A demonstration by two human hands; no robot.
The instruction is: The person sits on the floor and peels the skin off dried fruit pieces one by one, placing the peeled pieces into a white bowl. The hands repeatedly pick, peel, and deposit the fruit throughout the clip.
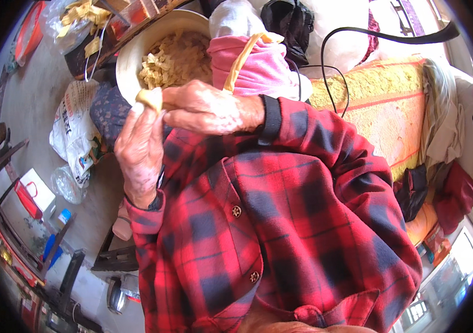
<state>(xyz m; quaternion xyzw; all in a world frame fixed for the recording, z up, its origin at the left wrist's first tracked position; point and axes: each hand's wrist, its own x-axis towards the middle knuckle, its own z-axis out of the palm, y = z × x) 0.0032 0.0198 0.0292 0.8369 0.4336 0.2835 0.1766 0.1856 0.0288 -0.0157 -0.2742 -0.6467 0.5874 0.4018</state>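
Both hands meet left of the upper middle at a small, pale yellow folded piece [150, 99] of unclear material. My left hand [140, 154] pinches it from below and the left. My right hand [207, 109] reaches in from the right, its fingertips at the same piece. Just beyond them stands a wide, cream-coloured round container [127, 70] holding many small pale yellow pieces [165, 62]. A long yellow strip [242, 60] lies over a pink cloth [246, 62] behind my right wrist.
A dark wooden frame edge [136, 31] runs beside the container, near a clear plastic bag [59, 31] with yellow strips. A printed white bag [72, 129] lies at the left. To the right are a yellow-orange towel [386, 112], a black strap [386, 39] and a black bag [288, 29].
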